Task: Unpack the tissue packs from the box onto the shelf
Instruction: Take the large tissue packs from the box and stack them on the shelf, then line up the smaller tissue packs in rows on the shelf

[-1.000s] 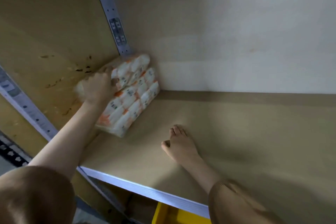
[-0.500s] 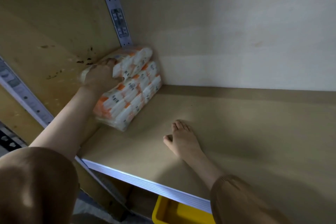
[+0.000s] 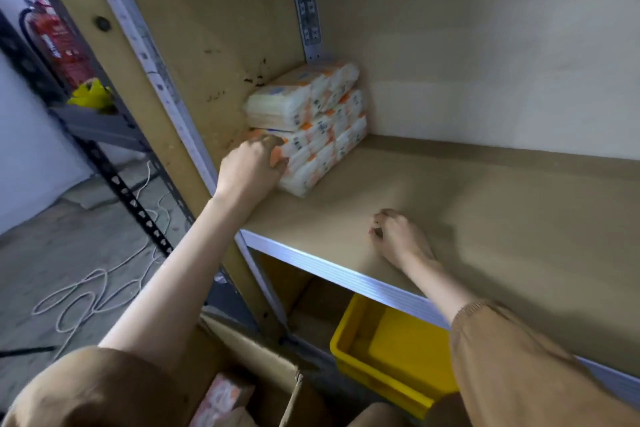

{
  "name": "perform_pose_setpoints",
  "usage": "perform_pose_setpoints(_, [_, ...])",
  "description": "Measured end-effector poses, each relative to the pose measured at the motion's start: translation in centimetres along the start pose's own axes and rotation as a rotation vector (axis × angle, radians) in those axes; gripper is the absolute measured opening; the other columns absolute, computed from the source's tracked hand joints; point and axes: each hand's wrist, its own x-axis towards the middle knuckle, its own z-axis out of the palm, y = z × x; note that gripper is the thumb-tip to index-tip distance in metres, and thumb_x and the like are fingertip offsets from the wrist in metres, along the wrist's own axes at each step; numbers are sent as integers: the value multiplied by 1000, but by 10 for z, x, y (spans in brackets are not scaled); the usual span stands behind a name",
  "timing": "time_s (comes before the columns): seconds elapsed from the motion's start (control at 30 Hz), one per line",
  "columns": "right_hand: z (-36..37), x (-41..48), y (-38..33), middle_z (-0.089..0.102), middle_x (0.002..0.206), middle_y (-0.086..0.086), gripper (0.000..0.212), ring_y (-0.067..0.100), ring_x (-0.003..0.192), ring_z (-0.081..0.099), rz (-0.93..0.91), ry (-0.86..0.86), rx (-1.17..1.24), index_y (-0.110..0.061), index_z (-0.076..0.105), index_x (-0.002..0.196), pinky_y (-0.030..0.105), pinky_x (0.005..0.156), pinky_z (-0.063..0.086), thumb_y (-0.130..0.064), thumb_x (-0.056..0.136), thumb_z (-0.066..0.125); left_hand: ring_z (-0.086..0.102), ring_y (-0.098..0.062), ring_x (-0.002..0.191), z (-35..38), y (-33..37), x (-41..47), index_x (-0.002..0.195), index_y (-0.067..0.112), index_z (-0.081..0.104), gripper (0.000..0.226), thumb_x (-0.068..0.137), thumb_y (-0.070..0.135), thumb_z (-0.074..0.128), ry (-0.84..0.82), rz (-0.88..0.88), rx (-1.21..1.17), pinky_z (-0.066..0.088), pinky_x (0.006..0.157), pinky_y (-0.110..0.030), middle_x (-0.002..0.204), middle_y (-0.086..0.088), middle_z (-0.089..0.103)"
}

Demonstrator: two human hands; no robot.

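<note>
Tissue packs (image 3: 311, 125): stacked in the shelf's (image 3: 485, 218) back-left corner, now released from on top; left hand (image 3: 251, 166), curled, presses the lower pack's front end; right hand (image 3: 398, 239) rests loosely curled, empty; box (image 3: 277, 385) holds more.

two hands (image 3: 251, 166), one yellow bin (image 3: 391, 354) (below)

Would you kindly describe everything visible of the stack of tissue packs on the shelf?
The stack of tissue packs sits in the shelf's back left corner, against the side panel and near the rear wall. The packs are white with orange markings, wrapped in glossy clear film, lying flat in two layers, the upper one skewed slightly. The left hand presses the lower layer's front end; the right hand rests apart.
</note>
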Motion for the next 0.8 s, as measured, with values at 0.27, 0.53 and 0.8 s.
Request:
perform_pose_setpoints(0.27, [28,-86,-68,58,129,4,31,23,121,52,-227,-36,136,-9,60,120,34,97,43,-19,92,48,56,-24,118,21,-44,-140,124,22,55,33,92,26,49,-136,-113,-38,48,88,-33,131,1,59])
perform_pose_setpoints(0.53, [80,-155,-121,48,140,1,37,16,129,44,-413,-292,103,-13,48,133,29,104,41,-19,96,44,57,-19,120,41,-94,-263,119,21,61,32,88,22,54,-190,-182,-73,46,96,-29,128,5,62])
perform_pose_setpoints(0.8, [126,-194,-147,42,145,1,40,17,133,39,-480,-500,43,-13,42,137,30,106,36,-19,97,42,65,-22,108,60,-128,-335,109,15,69,29,80,19,67,-272,-271,-69,53,87,-29,117,0,70])
